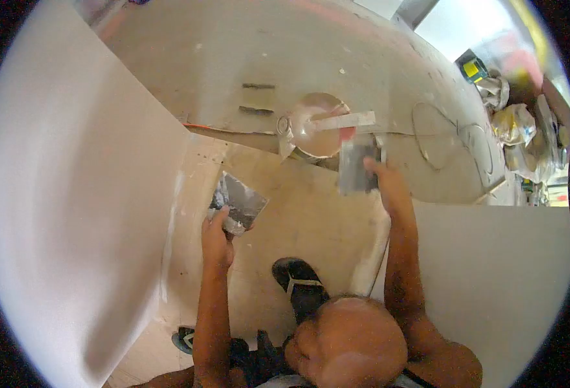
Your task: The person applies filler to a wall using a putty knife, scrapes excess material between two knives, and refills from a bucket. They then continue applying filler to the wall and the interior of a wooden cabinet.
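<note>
My left hand (219,234) is closed round the near end of a flat metal plate (241,200), which has white paste smeared on it. Farther right and forward, my right hand (382,174) grips a wide flat blade (356,169), slightly blurred. The two tools are apart. Just beyond the blade stands a round bucket (324,110) with whitish residue inside, and a pale flat strip (346,121) lies across it. A small round can or roll (284,125) touches the bucket's left side.
White panels rise at the left (71,181) and right (479,258). Two dark strips (257,98) and a looped cable (427,139) lie on the floor beyond. Bags (515,124) and a dark container (471,66) are at the far right. A sandaled foot (296,279) is below.
</note>
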The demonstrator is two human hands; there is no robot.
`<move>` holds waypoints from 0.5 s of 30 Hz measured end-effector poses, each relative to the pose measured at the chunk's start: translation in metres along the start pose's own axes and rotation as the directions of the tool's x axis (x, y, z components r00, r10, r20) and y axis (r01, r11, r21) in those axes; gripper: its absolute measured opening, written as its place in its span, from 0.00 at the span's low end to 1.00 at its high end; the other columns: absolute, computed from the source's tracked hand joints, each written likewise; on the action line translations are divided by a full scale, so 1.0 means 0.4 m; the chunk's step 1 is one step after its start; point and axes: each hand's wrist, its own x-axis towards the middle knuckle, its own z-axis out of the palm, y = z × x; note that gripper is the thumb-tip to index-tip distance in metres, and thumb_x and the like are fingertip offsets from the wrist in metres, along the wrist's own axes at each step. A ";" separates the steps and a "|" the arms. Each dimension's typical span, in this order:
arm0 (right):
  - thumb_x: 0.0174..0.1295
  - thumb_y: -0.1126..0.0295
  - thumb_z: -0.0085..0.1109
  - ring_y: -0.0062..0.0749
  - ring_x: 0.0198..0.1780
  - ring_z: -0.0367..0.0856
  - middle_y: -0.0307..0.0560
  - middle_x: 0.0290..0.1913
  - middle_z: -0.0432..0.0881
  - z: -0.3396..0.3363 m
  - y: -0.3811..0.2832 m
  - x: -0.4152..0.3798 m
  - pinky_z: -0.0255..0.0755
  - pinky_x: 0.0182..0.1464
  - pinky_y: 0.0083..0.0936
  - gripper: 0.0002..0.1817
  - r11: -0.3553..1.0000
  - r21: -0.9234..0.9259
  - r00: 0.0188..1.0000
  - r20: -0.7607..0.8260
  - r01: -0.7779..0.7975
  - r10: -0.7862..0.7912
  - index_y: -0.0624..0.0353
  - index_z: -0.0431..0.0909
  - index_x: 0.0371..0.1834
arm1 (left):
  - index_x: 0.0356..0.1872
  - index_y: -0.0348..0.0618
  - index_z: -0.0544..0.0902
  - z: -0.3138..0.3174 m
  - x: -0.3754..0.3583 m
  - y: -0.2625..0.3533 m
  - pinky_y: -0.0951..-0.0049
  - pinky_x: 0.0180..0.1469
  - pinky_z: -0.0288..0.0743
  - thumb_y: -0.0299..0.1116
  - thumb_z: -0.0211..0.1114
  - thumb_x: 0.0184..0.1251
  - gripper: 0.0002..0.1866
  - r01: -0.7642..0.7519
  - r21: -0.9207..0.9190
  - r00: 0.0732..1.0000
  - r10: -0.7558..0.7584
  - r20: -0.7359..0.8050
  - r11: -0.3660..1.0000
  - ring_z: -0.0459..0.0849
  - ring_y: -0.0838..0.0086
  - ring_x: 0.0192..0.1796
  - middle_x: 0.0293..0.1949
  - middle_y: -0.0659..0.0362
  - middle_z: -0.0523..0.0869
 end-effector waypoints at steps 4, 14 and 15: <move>0.62 0.63 0.54 0.45 0.45 0.80 0.56 0.44 0.82 0.096 -0.097 0.164 0.72 0.50 0.36 0.19 0.828 -0.435 0.933 0.113 0.355 -0.341 0.66 0.76 0.50 | 0.52 0.36 0.72 -0.010 0.000 -0.004 0.56 0.36 0.83 0.33 0.58 0.67 0.17 0.055 -0.060 0.992 -0.048 0.119 0.997 0.83 0.61 0.45 0.46 0.51 0.81; 0.51 0.70 0.57 0.56 0.37 0.84 0.64 0.38 0.83 0.357 0.182 0.496 0.77 0.41 0.47 0.12 0.120 -0.774 0.777 0.590 0.622 -0.221 0.65 0.83 0.36 | 0.58 0.43 0.69 -0.052 0.033 -0.059 0.59 0.35 0.81 0.41 0.59 0.66 0.23 0.163 -0.059 0.977 -0.153 0.151 0.985 0.82 0.61 0.46 0.49 0.55 0.80; 0.51 0.70 0.57 0.56 0.37 0.84 0.64 0.38 0.83 0.359 0.183 0.505 0.77 0.41 0.46 0.13 0.072 -0.760 0.763 0.644 0.646 -0.056 0.66 0.83 0.37 | 0.58 0.43 0.69 -0.055 0.030 -0.079 0.59 0.34 0.81 0.42 0.60 0.66 0.23 0.177 -0.060 0.978 -0.169 0.120 0.982 0.82 0.61 0.47 0.49 0.55 0.80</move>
